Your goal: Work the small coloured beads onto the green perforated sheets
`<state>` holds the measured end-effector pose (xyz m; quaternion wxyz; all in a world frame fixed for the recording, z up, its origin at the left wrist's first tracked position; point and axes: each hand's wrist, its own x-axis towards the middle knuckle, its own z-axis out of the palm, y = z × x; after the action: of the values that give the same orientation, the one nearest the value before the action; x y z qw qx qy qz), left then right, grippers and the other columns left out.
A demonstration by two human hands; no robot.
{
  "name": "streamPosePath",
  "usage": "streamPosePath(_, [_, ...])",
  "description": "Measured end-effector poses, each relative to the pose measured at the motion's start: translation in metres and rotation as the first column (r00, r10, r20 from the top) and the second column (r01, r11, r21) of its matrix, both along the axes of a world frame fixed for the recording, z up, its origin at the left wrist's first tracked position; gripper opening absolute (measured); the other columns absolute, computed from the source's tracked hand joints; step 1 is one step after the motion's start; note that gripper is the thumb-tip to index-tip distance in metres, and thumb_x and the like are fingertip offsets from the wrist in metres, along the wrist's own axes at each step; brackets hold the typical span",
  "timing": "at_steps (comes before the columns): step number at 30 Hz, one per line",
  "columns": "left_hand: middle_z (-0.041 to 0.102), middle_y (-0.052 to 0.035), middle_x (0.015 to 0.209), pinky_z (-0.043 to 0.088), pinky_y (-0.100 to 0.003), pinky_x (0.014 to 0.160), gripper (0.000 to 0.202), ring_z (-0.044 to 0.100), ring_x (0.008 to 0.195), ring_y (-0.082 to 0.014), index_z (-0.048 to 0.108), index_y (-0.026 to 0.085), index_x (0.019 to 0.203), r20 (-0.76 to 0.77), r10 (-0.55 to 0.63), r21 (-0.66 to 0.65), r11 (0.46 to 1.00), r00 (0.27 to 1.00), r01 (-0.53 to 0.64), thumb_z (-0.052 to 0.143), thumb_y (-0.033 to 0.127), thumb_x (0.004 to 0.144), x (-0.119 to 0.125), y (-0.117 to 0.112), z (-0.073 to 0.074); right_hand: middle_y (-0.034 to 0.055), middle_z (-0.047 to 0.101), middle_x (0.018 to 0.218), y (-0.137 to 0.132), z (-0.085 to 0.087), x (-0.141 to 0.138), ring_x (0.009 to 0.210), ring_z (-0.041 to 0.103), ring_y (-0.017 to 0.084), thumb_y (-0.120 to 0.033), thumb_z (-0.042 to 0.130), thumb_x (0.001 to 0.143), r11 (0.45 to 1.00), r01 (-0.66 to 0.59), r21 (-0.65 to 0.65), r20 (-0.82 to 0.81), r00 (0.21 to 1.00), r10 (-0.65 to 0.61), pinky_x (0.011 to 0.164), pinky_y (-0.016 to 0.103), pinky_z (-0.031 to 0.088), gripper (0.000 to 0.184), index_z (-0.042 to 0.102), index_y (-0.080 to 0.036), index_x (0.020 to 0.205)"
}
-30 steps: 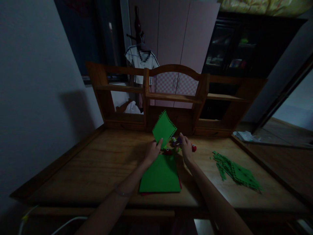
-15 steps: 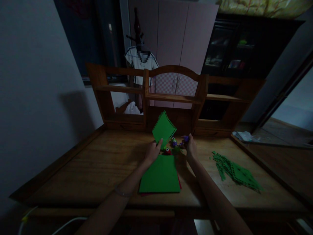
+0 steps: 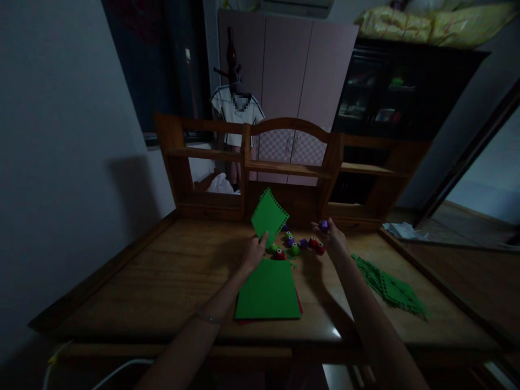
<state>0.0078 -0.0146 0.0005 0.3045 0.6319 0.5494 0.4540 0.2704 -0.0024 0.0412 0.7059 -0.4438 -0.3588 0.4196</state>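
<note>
My left hand (image 3: pixel 255 252) pinches the lower corner of a green paper sheet (image 3: pixel 269 216), which stands up like a diamond with small holes along its edges. In my right hand (image 3: pixel 333 234) is a small purple craft punch (image 3: pixel 324 225), held up in the fingers above the table. Between the hands lie several more small punches, among them a red punch (image 3: pixel 279 254), a green punch (image 3: pixel 294 249) and a purple punch (image 3: pixel 303 244). A stack of green sheets (image 3: pixel 268 290) lies flat below my left hand, with a red edge showing underneath.
Punched green paper pieces (image 3: pixel 392 287) lie in a heap on the right of the wooden table (image 3: pixel 162 281). Tiny green bits are scattered by the punches. A wooden shelf unit (image 3: pixel 290 169) rises along the back edge, and a wall (image 3: pixel 73 162) stands on the left.
My right hand has moved right, away from the sheet, with the purple punch; two red punches now show. The left hand keeps the sheet nearly in place. The view has shifted slightly.
</note>
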Motion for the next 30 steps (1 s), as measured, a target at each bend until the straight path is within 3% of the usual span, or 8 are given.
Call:
streamPosePath(2, [0.056,-0.0052,0.049,0.033,-0.023,0.051,0.060,0.055,0.050,-0.0154,0.056,0.015,0.056,-0.009,0.004,0.003,1.000,1.000,-0.004,0.031,0.062,0.084,0.000,0.002,-0.002,0.0093,0.069,0.081,-0.006,0.002,0.019,0.067,0.065,0.016,-0.051,0.057,0.078,0.999,-0.048,0.000,-0.111,0.993,0.048,0.065,0.028,0.054,0.035,0.058,-0.015,0.080])
streamPosePath(4, [0.056,-0.0048,0.050,0.032,-0.024,0.051,0.060,0.054,0.049,-0.0154,0.056,0.015,0.056,-0.007,0.014,0.012,1.000,1.000,-0.014,0.031,0.063,0.084,0.001,0.003,-0.003,0.0067,0.067,0.076,-0.016,-0.001,0.033,0.063,0.064,0.015,-0.050,0.061,0.075,1.000,0.012,0.005,-0.097,0.995,-0.012,0.066,0.028,0.054,0.036,0.059,-0.014,0.082])
streamPosePath(8, [0.056,-0.0039,0.050,0.033,-0.024,0.051,0.058,0.054,0.049,-0.0156,0.057,0.015,0.060,0.001,0.003,0.019,1.000,1.000,-0.003,0.034,0.063,0.083,0.004,0.002,-0.002,-0.0004,0.058,0.057,-0.040,-0.016,0.039,0.052,0.057,0.012,-0.053,0.067,0.067,0.995,0.035,-0.090,0.111,0.994,-0.025,0.057,0.024,0.050,0.041,0.062,-0.014,0.078])
streamPosePath(11, [0.056,-0.0038,0.050,0.033,-0.024,0.051,0.058,0.054,0.049,-0.0157,0.057,0.014,0.060,0.003,-0.022,0.019,1.000,1.000,0.022,0.034,0.063,0.083,0.005,-0.001,-0.001,0.0010,0.060,0.058,-0.055,-0.022,0.030,0.054,0.056,0.014,-0.054,0.065,0.067,0.992,0.011,-0.123,0.341,0.940,0.032,0.053,0.024,0.046,0.042,0.063,-0.013,0.074])
streamPosePath(14, [0.057,-0.0047,0.051,0.033,-0.024,0.051,0.058,0.054,0.049,-0.0160,0.057,0.015,0.058,-0.005,-0.035,0.026,0.999,0.999,0.035,0.033,0.062,0.083,0.004,-0.002,0.000,0.0028,0.063,0.063,-0.066,-0.024,0.021,0.058,0.057,0.016,-0.052,0.062,0.070,0.993,0.048,-0.105,0.573,0.819,0.021,0.053,0.025,0.042,0.037,0.063,-0.015,0.072])
streamPosePath(19, [0.058,-0.0057,0.053,0.033,-0.024,0.052,0.057,0.055,0.051,-0.0165,0.057,0.015,0.059,-0.007,-0.028,0.025,0.999,1.000,0.028,0.033,0.061,0.084,0.002,-0.004,0.001,0.0049,0.064,0.071,-0.073,-0.027,0.006,0.064,0.055,0.018,-0.039,0.061,0.073,0.992,0.121,0.030,0.857,0.507,-0.088,0.061,0.027,0.039,0.020,0.063,-0.020,0.073])
streamPosePath(24, [0.058,-0.0053,0.053,0.032,-0.024,0.053,0.056,0.055,0.052,-0.0165,0.058,0.015,0.060,-0.006,-0.001,0.045,0.999,1.000,0.002,0.034,0.061,0.084,0.001,-0.004,0.003,0.0063,0.062,0.076,-0.072,-0.034,-0.005,0.070,0.054,0.019,-0.033,0.054,0.077,0.995,0.100,0.029,0.889,0.452,-0.071,0.067,0.028,0.040,0.016,0.061,-0.020,0.072])
streamPosePath(30, [0.057,-0.0044,0.053,0.033,-0.024,0.052,0.057,0.055,0.052,-0.0158,0.058,0.014,0.062,0.116,-0.015,0.046,0.999,0.993,0.010,0.035,0.061,0.083,0.002,0.002,-0.005,0.0067,0.059,0.083,-0.069,-0.041,-0.004,0.072,0.055,0.019,-0.033,0.049,0.080,0.990,0.122,0.075,0.957,0.270,-0.106,0.067,0.028,0.040,0.018,0.060,-0.019,0.080])
